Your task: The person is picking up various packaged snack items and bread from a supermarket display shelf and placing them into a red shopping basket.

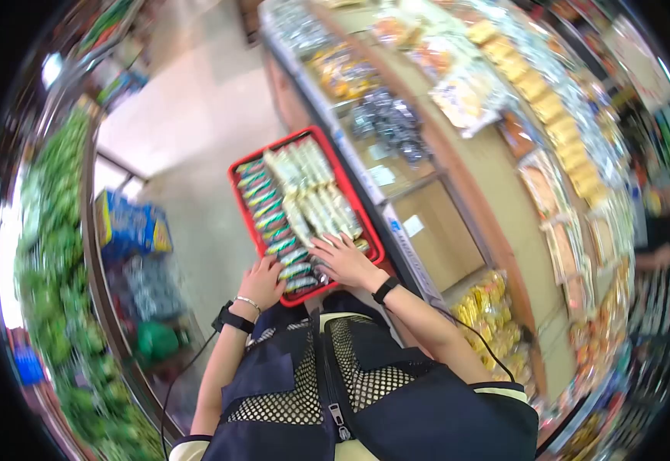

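A red plastic basket [367,223] is in front of my body, packed with long pale wrapped packets [318,192] on the right and a column of small green-and-white packets [270,217] on the left. My right hand [344,260] lies over the near end of the pale packets, fingers spread and touching them. At the near left corner, my left hand [263,281] rests by the basket's rim with its fingertips at the green-and-white packets. Its fingers look stretched out, and nothing is visibly held. Both wrists wear dark bands.
To the right runs a wooden display counter [473,203] with bins of wrapped goods, including yellow packets [482,316] and dark packets [387,123]. Leafy green vegetables [57,253] line the left rack, with a blue-and-yellow package [134,224] below. Pale floor [197,154] lies between.
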`<state>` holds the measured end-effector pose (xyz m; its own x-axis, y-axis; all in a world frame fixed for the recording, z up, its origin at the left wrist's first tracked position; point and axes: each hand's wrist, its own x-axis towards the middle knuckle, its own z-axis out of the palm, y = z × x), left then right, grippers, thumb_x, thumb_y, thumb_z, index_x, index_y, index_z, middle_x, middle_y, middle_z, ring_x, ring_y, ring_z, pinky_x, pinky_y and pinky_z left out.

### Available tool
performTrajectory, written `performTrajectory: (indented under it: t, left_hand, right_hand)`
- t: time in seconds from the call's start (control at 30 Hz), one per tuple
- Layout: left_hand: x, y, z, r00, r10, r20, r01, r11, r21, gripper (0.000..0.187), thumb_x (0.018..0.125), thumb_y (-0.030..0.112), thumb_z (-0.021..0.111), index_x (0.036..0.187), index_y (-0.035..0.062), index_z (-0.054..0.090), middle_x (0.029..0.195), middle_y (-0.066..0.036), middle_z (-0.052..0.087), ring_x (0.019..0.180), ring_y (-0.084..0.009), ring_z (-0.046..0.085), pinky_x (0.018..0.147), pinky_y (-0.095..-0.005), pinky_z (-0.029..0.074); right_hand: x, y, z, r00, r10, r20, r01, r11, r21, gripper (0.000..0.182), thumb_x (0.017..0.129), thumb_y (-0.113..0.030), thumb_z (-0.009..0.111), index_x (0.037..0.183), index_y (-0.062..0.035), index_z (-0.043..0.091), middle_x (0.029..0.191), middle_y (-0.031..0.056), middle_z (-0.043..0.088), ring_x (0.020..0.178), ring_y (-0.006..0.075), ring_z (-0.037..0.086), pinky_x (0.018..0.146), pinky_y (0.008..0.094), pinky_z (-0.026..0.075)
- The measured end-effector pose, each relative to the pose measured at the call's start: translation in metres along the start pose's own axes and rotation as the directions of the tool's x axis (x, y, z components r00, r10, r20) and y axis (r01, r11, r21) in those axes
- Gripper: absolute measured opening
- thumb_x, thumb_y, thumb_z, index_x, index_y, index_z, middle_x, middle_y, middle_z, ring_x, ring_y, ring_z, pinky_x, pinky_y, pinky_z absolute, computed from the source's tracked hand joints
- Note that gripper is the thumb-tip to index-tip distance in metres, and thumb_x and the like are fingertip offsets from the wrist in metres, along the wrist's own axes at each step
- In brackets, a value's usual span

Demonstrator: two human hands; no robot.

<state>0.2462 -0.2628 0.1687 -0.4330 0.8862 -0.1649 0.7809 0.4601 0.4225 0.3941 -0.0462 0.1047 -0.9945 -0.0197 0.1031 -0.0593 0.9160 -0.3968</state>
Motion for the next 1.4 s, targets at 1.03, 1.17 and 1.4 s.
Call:
performTrajectory:
  t: [1.03,1.17,1.4]
  left_hand:
    - [0.164,-0.282,0.115,0.956,-0.065,0.287,0.181,0.9,-0.397,0.046,0.085,0.018,0.056,0.126,-0.001,0.048,0.096,-0.021,0.066,0.077,-0.0273,0.067,0.075,-0.0399,0.055]
    - [0.231,-0.248,0.091,0.994,0.042,0.1,0.004,0.905,-0.425,0.039,0.082,0.021,0.061,0.117,0.0037,0.058,0.09,-0.017,0.07,0.087,-0.0341,0.067,0.08,-0.0421,0.052]
    - [0.267,-0.25,0.004,0.938,0.241,0.248,-0.081,0.851,-0.519,0.02,0.088,0.019,0.057,0.091,0.0048,0.07,0.075,-0.011,0.07,0.072,-0.0187,0.069,0.07,-0.0321,0.053]
  right_hand:
    - [-0.173,-0.268,0.267,-0.547,0.71,0.444,0.112,-0.463,0.879,0.031,0.092,-0.022,0.049,0.116,-0.0079,0.063,0.094,0.007,0.069,0.078,0.0192,0.066,0.07,0.0366,0.052]
    - [-0.162,-0.229,0.278,-0.459,0.805,0.375,-0.075,-0.455,0.887,0.032,0.093,-0.022,0.049,0.117,-0.0062,0.063,0.095,0.0066,0.07,0.078,0.0187,0.066,0.069,0.0314,0.052]
    - [-0.07,-0.18,0.266,-0.532,0.841,-0.098,-0.516,-0.23,0.825,0.031,0.092,-0.023,0.052,0.112,-0.0031,0.065,0.099,0.0132,0.069,0.092,0.0253,0.066,0.079,0.0373,0.051]
